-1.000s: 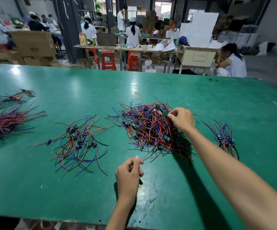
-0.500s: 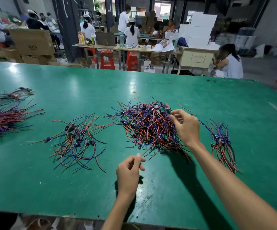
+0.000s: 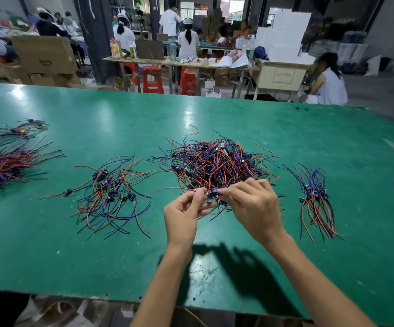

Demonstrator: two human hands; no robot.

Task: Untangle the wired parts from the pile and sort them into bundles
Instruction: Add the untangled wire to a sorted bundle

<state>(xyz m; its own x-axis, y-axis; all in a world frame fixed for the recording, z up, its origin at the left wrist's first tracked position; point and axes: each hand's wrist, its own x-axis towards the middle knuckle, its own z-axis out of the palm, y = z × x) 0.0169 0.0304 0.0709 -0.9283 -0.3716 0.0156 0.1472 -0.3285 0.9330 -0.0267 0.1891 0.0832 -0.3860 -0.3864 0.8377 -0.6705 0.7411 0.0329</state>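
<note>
Right now both hands pinch one wired part at the pile's near edge.

L hand (image 3: 183,214) & R hand (image 3: 254,206) meet over the green table (image 3: 78,256), fingertips pinching a small blue wired part (image 3: 212,193), its wires trailing into the tangled pile (image 3: 215,165) just behind. Loose spread of parts (image 3: 111,194) lies to the left, tidy bundle (image 3: 315,197) to the right. Far left: two more bundles (image 3: 7,165), edges blurred.

Glossy, scuffed green table (image 3: 215,119); plastic-sheathed wires (image 3: 215,166).
</note>
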